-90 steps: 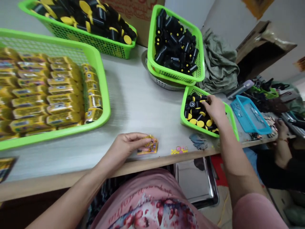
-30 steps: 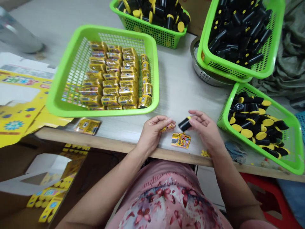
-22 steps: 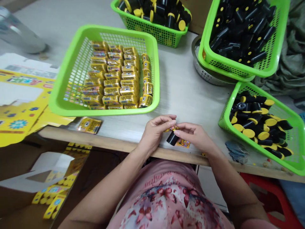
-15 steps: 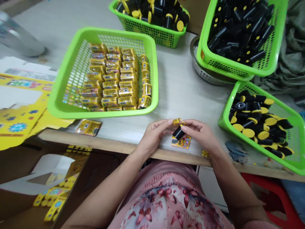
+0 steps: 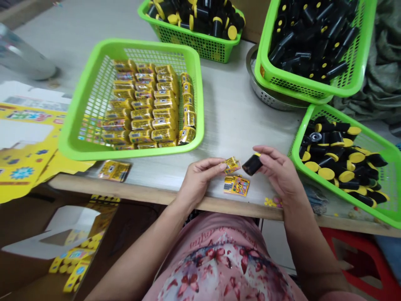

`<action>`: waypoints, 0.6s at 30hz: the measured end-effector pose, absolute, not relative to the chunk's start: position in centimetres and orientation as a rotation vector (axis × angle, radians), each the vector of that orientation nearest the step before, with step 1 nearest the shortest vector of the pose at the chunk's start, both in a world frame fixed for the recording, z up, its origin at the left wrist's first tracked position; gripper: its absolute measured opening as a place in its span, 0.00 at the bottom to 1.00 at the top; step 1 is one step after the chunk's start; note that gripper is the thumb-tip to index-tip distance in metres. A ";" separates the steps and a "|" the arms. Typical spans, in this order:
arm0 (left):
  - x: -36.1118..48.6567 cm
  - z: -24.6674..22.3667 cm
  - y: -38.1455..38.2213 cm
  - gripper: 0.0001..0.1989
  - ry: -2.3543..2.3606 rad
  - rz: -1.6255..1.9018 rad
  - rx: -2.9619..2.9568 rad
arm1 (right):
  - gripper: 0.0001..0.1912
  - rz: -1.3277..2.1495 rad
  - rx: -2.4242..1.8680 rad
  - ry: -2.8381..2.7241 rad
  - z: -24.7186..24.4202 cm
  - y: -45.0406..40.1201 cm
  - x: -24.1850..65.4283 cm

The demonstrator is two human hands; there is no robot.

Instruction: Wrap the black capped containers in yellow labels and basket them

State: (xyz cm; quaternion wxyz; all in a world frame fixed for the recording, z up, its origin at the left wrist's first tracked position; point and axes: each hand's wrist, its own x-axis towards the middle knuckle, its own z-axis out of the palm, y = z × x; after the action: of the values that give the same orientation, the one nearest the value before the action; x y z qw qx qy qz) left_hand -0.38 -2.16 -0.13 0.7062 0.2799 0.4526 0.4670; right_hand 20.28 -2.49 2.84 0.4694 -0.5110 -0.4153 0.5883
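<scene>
The left hand (image 5: 200, 177) pinches a wrapper (image 5: 232, 165), yellow and printed, between thumb and fingers, just above the table (image 5: 225, 129). The right hand (image 5: 280, 171) grips a canister (image 5: 251, 164) by its yellow end, thumb against fingers; its black end tilts down toward the wrapper, near but apart from it. Below both, close to the table's edge, lies a stack (image 5: 236, 186) of flat printed pieces. Yellow and pink bits (image 5: 272, 202) lie to the right of it, and a rag (image 5: 315, 200) sits partly hidden behind the right forearm.

Beyond the right hand, the right basket (image 5: 387, 179) holds more black canisters with yellow ends, heaped at all angles. Another basket (image 5: 294, 83), fuller, stands above a metal colander (image 5: 266, 98). At the back a long basket (image 5: 200, 42) is piled with the same kind. To the left, a wide basket (image 5: 131, 154) holds yellow packs (image 5: 140, 106) in neat rows, with a single column along its right wall. A flat bundle (image 5: 114, 171) lies just in front of that basket, beside a sheet of yellow card (image 5: 28, 163)
</scene>
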 end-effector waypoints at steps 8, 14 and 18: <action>-0.4 0.1 -2.3 0.10 0.984 0.996 0.693 | 0.16 1.361 -1.205 -0.910 2.7 -2.3 19.8; -0.4 -0.1 -2.2 0.10 0.969 1.008 0.698 | 0.16 1.332 -1.188 -0.969 2.2 -2.4 19.4; -0.2 -0.1 -2.2 0.11 0.958 1.018 0.674 | 0.17 1.231 -1.231 -1.052 1.8 -2.4 19.2</action>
State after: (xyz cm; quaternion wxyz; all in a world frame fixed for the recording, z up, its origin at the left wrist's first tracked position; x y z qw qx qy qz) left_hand -0.20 -2.20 -0.06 0.7136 0.3043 0.4324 0.4596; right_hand 19.22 -2.44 1.79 0.5257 -0.5149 -0.4399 0.5148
